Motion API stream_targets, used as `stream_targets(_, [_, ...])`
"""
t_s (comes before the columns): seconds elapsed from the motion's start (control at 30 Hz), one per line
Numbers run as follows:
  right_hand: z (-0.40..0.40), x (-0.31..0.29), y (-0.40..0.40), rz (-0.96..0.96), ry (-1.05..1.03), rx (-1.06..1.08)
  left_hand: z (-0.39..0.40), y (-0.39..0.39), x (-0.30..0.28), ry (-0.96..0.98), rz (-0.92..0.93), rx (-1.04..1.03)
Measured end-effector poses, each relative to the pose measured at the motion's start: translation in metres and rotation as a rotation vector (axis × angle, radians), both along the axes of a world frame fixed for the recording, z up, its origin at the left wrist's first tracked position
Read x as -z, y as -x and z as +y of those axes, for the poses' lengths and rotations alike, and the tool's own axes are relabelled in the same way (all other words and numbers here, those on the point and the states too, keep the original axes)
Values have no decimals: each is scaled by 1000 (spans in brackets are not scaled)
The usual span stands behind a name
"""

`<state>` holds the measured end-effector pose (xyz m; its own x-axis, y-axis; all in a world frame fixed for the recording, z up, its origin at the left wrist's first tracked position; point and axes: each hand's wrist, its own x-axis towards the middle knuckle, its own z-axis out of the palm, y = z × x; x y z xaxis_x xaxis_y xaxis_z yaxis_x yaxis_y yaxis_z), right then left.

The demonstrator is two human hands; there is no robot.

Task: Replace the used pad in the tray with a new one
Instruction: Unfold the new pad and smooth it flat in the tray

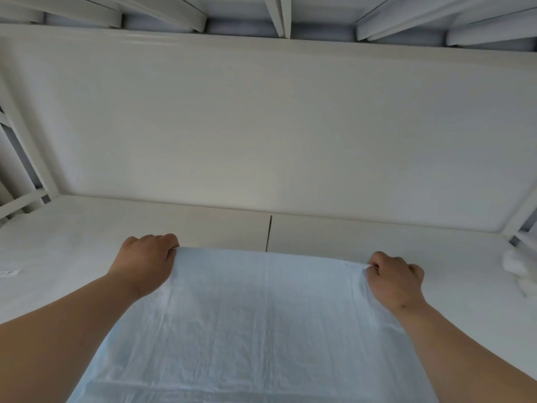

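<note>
Both hands, the left hand [145,261] and the right hand [393,279], had a clenched grip on the far corners of the pale blue pad [261,324], spread over the white tray [261,126]. Laying it flat seemingly remained; a crumpled white wad [515,266] lay at right.

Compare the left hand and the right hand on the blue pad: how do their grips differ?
The left hand closes over the far left corner of the light blue pad, with knuckles up and fingertips hidden. The right hand pinches the far right corner, so the pad bunches into small folds there. The left hand is slightly farther forward than the right hand. Both hold the same far edge above the white tray.
</note>
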<state>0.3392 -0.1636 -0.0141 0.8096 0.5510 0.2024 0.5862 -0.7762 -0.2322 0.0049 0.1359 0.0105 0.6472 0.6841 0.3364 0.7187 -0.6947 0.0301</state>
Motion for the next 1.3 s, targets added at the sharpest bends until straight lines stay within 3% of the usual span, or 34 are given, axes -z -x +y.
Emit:
stream_targets(0.2, [-23, -2, -7, -41, 224, 58, 0, 0, -1, 30, 3, 0])
stream_targets(0.6, [-37, -2, -5, -147, 174, 241, -4, -1, 4, 164, 22, -108])
stream_targets(0.8, [-2, 1, 16, 43, 252, -66, -8, -5, 4, 202, 18, -124])
stream_targets(1.1, [12, -6, 12, 20, 248, -49, -4, -1, -14, 306, 84, -66])
stream_targets(1.3, [3, -10, -14, 227, 133, 32, 1, -4, -20, 413, 289, -30])
